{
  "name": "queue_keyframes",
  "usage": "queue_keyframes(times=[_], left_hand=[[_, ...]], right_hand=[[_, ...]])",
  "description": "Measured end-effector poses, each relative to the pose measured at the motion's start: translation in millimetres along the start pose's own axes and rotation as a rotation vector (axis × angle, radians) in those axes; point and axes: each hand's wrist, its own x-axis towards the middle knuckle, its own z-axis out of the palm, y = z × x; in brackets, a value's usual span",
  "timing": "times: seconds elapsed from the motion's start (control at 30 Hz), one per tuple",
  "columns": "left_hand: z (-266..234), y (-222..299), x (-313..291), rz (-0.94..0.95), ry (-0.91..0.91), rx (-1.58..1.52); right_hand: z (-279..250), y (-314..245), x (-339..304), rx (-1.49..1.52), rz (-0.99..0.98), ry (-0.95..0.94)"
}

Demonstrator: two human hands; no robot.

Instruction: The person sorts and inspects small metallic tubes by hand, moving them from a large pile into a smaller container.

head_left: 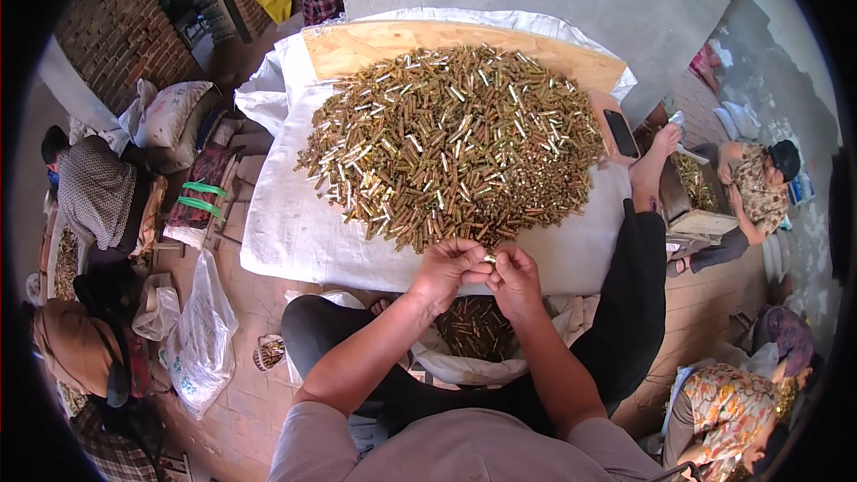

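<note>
A big heap of small brass-coloured metal cylinders, like bolts or sleeves, [455, 143] lies on a white cloth-covered table [286, 232]. At the heap's near edge, my left hand [449, 270] and my right hand [515, 278] meet, with fingertips pinched together. Between them is a small shiny gold-coloured metal piece [489, 259], mostly covered by the fingers; its exact kind is too small to make out. Both hands touch it. Below my hands, between my legs, an open white sack [464, 370] holds more of the same pieces, darker in the shade.
A wooden board [375, 38] borders the heap's far side. A dark phone [619, 132] lies at the right edge, near my raised bare foot [654, 159]. Co-workers sit left [98, 187] and right [763, 183]. A clear plastic bag [201, 339] stands on the brick floor.
</note>
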Motion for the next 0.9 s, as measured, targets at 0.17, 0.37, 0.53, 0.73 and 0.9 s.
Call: queue_keyframes(times=[0.17,0.37,0.53,0.73,0.9], left_hand=[[-9.3,14.1,3.0,0.029,0.026,0.193],[-43.3,40.2,17.8,0.534,0.139,1.208],[-53.6,21.2,29.7,0.714,0.137,1.536],[-35.2,15.1,31.4,0.490,0.254,1.869],[-41.6,11.3,38.9,0.415,0.270,1.900]], right_hand=[[-1.2,-14.6,-4.6,-0.262,0.022,0.018],[-5.5,-37.0,-7.7,-0.720,0.253,-0.177],[-14.5,-29.0,-7.1,-1.015,0.226,-0.422],[-25.1,-25.3,2.7,-1.367,-0.211,-0.100],[-27.6,-15.6,9.0,-1.436,-0.352,-0.032]])
